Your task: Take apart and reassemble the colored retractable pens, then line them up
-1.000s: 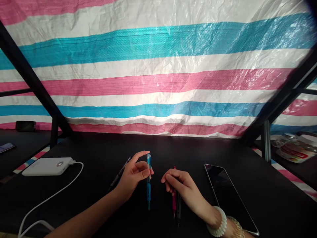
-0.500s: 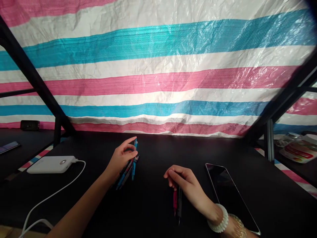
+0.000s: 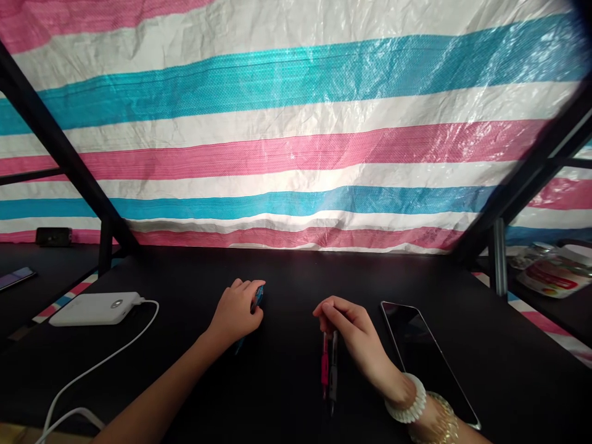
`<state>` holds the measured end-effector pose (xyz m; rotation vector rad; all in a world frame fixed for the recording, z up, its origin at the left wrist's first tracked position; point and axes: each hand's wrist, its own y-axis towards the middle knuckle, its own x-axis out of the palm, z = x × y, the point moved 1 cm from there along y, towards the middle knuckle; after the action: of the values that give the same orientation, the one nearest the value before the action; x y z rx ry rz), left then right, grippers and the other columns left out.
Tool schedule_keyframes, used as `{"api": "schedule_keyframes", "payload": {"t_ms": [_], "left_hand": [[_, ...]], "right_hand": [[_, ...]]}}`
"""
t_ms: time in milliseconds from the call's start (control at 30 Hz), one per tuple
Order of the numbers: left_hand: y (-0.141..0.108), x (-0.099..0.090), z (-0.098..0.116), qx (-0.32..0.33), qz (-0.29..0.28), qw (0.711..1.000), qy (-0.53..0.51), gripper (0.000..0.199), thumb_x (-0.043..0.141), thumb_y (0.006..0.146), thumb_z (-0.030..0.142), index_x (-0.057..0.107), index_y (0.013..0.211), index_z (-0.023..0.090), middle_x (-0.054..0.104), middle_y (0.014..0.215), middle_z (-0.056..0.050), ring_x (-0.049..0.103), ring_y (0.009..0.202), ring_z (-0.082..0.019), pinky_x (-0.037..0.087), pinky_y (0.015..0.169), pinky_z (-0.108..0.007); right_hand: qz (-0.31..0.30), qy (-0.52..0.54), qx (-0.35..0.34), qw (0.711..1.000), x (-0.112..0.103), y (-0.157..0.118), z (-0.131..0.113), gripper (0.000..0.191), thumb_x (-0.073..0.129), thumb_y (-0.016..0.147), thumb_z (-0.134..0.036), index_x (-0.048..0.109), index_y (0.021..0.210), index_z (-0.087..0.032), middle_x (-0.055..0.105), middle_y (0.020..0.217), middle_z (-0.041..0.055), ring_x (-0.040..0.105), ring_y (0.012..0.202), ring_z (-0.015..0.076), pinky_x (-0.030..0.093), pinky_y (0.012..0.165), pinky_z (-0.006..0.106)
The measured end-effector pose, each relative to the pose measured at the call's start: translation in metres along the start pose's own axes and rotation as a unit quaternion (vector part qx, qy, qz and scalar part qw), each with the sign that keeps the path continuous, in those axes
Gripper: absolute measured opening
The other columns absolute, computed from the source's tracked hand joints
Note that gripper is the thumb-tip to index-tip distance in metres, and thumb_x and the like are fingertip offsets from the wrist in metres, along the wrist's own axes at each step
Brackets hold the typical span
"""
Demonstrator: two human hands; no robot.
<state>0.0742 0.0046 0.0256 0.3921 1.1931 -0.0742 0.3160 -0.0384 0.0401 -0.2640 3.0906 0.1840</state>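
Note:
On the black table, my left hand (image 3: 237, 312) is closed over a bundle of pens (image 3: 258, 298). Blue parts show past the fingertips and below the palm; the rest of the bundle is hidden. To the right, my right hand (image 3: 348, 327) hovers with its fingers loosely curled together, and I see nothing in them. Just below those fingers lie a pink pen (image 3: 325, 367) and a black pen (image 3: 333, 373), side by side, tips pointing toward me. A white beaded bracelet (image 3: 409, 401) and a gold one circle the right wrist.
A dark-screened phone (image 3: 428, 357) lies beside my right forearm. At the left sits a white power bank (image 3: 95, 308) with a white cable (image 3: 108, 357) running toward me. Black frame bars (image 3: 69, 154) slope on both sides before a striped plastic sheet (image 3: 296, 148).
My left hand has come down and closed over the pens; the upright blue pen now lies mostly hidden in it. My right hand has shifted slightly away, uncovering more of the two pens.

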Motion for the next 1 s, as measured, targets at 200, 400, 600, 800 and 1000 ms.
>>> {"api": "schedule_keyframes", "payload": {"t_ms": [200, 400, 600, 800, 1000], "left_hand": [[-0.002, 0.003, 0.001, 0.005, 0.017, 0.999, 0.028, 0.056, 0.054, 0.070, 0.009, 0.057, 0.126, 0.014, 0.063, 0.096, -0.010, 0.053, 0.094, -0.028, 0.043, 0.079, -0.038], [-0.011, 0.005, 0.027, 0.173, 0.030, 0.984, -0.021, 0.047, 0.050, 0.084, 0.015, 0.055, 0.130, 0.020, 0.062, 0.109, -0.011, 0.054, 0.101, -0.028, 0.042, 0.090, -0.043], [-0.035, 0.016, 0.061, 0.400, -0.053, 0.915, -0.019, 0.052, 0.048, 0.090, 0.011, 0.049, 0.139, 0.031, 0.056, 0.138, -0.007, 0.043, 0.131, -0.030, 0.029, 0.109, -0.049], [-0.037, 0.022, 0.062, 0.418, -0.052, 0.904, -0.071, 0.034, 0.047, 0.094, 0.011, 0.062, 0.121, 0.026, 0.063, 0.130, -0.008, 0.048, 0.129, -0.027, 0.033, 0.108, -0.045], [-0.034, 0.023, 0.062, 0.403, -0.074, 0.900, -0.146, 0.034, 0.047, 0.095, 0.011, 0.064, 0.118, 0.028, 0.069, 0.116, -0.007, 0.055, 0.118, -0.025, 0.036, 0.104, -0.043]], "right_hand": [[0.016, 0.000, -0.019, 1.000, -0.002, 0.000, 0.000, 0.037, 0.056, 0.089, -0.050, 0.067, 0.078, -0.017, 0.054, 0.063, 0.0011, 0.047, 0.059, 0.0144, 0.036, 0.056, 0.027], [0.055, 0.004, -0.040, 0.998, -0.005, 0.001, -0.001, 0.036, 0.056, 0.090, -0.049, 0.067, 0.077, -0.017, 0.054, 0.063, 0.0006, 0.047, 0.060, 0.0141, 0.038, 0.057, 0.027], [0.073, 0.012, -0.052, 0.996, -0.007, 0.002, 0.002, 0.035, 0.054, 0.092, -0.047, 0.066, 0.079, -0.016, 0.055, 0.064, 0.0009, 0.048, 0.060, 0.0145, 0.039, 0.058, 0.027], [0.065, 0.006, -0.047, 0.997, -0.005, 0.001, -0.002, 0.037, 0.053, 0.092, -0.049, 0.064, 0.077, -0.017, 0.052, 0.062, -0.0003, 0.047, 0.058, 0.0140, 0.038, 0.057, 0.026], [0.065, 0.009, -0.046, 0.997, -0.004, 0.001, 0.000, 0.035, 0.054, 0.092, -0.047, 0.065, 0.077, -0.017, 0.052, 0.062, -0.0005, 0.047, 0.059, 0.0139, 0.039, 0.057, 0.026]]}}
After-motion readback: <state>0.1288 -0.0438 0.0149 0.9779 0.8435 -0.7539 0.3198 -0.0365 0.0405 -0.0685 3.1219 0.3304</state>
